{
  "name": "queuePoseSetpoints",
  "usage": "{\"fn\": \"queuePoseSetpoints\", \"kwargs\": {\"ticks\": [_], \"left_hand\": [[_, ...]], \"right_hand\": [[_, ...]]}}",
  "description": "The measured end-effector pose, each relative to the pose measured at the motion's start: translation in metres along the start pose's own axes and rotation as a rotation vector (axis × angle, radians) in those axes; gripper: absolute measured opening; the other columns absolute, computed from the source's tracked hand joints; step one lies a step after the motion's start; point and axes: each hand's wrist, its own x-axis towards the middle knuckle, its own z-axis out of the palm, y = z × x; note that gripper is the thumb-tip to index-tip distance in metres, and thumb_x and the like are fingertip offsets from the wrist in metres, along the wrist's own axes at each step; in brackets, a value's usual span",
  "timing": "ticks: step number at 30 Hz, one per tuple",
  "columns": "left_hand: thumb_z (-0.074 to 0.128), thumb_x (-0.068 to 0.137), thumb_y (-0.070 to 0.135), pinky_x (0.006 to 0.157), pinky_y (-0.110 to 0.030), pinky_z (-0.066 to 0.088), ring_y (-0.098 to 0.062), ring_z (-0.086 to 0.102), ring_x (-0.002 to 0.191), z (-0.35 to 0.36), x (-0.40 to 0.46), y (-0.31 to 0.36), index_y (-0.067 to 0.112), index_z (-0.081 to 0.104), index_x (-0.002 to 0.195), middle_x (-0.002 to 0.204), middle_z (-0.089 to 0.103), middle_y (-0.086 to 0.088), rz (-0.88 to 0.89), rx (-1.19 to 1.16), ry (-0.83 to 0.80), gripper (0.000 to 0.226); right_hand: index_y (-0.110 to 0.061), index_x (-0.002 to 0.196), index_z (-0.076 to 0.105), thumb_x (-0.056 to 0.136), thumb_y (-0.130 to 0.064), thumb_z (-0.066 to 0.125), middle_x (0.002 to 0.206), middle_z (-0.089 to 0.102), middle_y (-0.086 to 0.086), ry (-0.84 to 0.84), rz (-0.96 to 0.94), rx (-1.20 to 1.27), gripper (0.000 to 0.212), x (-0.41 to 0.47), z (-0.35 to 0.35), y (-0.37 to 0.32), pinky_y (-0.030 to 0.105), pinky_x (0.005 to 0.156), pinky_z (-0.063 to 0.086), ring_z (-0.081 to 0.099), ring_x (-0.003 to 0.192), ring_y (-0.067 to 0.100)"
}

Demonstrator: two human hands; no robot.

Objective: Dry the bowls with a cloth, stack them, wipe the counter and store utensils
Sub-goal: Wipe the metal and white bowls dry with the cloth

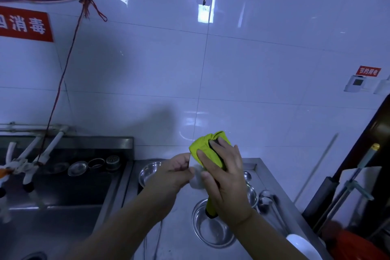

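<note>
My right hand (225, 177) presses a yellow-green cloth (209, 148) against a small white bowl (197, 181), which my left hand (173, 173) grips by its rim. Both are held up above the steel counter (175, 238). The cloth covers most of the bowl and hangs down below my right palm. On the counter lie a steel bowl (213, 230) under my right wrist, another steel bowl (148, 171) behind my left hand, and one more steel bowl (252, 196) partly hidden by my right hand. A white bowl (301, 247) sits at the counter's front right.
A deep steel sink (63, 192) lies to the left, with strainers and rings (95, 164) on its back ledge and white tap pipes (38, 152) over it. Spoons or ladles (268, 198) lie at the counter's right. Mop handles (350, 186) lean at the right. A tiled wall stands close behind.
</note>
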Motion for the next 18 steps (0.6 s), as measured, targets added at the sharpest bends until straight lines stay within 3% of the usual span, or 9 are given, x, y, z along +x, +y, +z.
{"fn": "queuePoseSetpoints", "kwargs": {"ticks": [3, 5, 8, 12, 14, 18], "left_hand": [[0.041, 0.090, -0.007, 0.060, -0.017, 0.050, -0.017, 0.066, 0.078, -0.001, 0.003, 0.001, 0.001, 0.064, 0.106, 0.098, 0.069, -0.021, -0.002, 0.005, 0.015, 0.028], [0.045, 0.089, -0.005, 0.062, -0.021, 0.052, -0.021, 0.067, 0.079, -0.004, 0.006, 0.001, -0.002, 0.064, 0.105, 0.100, 0.068, -0.022, 0.004, -0.028, 0.033, 0.025], [0.056, 0.078, 0.005, 0.076, -0.032, 0.055, -0.029, 0.066, 0.092, -0.011, 0.011, 0.001, 0.000, 0.066, 0.104, 0.106, 0.067, -0.024, 0.017, -0.063, 0.065, 0.028], [0.058, 0.074, 0.007, 0.068, -0.025, 0.055, -0.019, 0.068, 0.085, -0.018, 0.015, 0.004, 0.007, 0.073, 0.091, 0.096, 0.072, -0.013, 0.034, -0.208, 0.103, 0.023], [0.055, 0.073, 0.009, 0.065, -0.024, 0.055, -0.016, 0.069, 0.082, -0.021, 0.018, 0.005, 0.010, 0.075, 0.086, 0.092, 0.073, -0.009, 0.040, -0.266, 0.138, 0.024], [0.055, 0.072, 0.008, 0.065, -0.024, 0.056, -0.016, 0.070, 0.082, -0.019, 0.024, 0.004, 0.008, 0.071, 0.090, 0.092, 0.073, -0.009, 0.030, -0.344, 0.179, 0.024]], "right_hand": [[-0.020, 0.116, 0.068, 0.097, -0.029, 0.045, 0.132, 0.048, 0.006, -0.015, 0.020, 0.080, 0.031, 0.005, 0.000, 0.002, 0.046, 0.107, 0.035, 0.036, 0.133, 0.029], [-0.024, 0.115, 0.068, 0.093, -0.024, 0.048, 0.134, 0.047, 0.000, -0.005, 0.131, 0.193, 0.029, 0.011, 0.000, 0.001, 0.034, 0.108, 0.034, 0.037, 0.134, 0.025], [-0.028, 0.114, 0.068, 0.092, -0.021, 0.050, 0.124, 0.051, -0.007, -0.006, 0.436, 0.425, 0.030, 0.024, 0.000, 0.003, 0.035, 0.101, 0.042, 0.050, 0.120, 0.017], [-0.020, 0.113, 0.070, 0.092, -0.015, 0.051, 0.109, 0.059, -0.005, 0.034, 0.624, 0.467, 0.029, 0.030, -0.010, 0.014, 0.023, 0.089, 0.042, 0.057, 0.103, 0.001], [-0.020, 0.119, 0.066, 0.090, -0.018, 0.050, 0.110, 0.058, -0.004, 0.033, 0.589, 0.391, 0.033, 0.026, -0.011, 0.014, 0.024, 0.089, 0.043, 0.056, 0.104, 0.006], [-0.023, 0.126, 0.056, 0.092, -0.018, 0.048, 0.119, 0.051, -0.002, 0.058, 0.297, 0.135, 0.035, 0.025, -0.007, 0.005, 0.018, 0.099, 0.035, 0.045, 0.113, 0.018]]}}
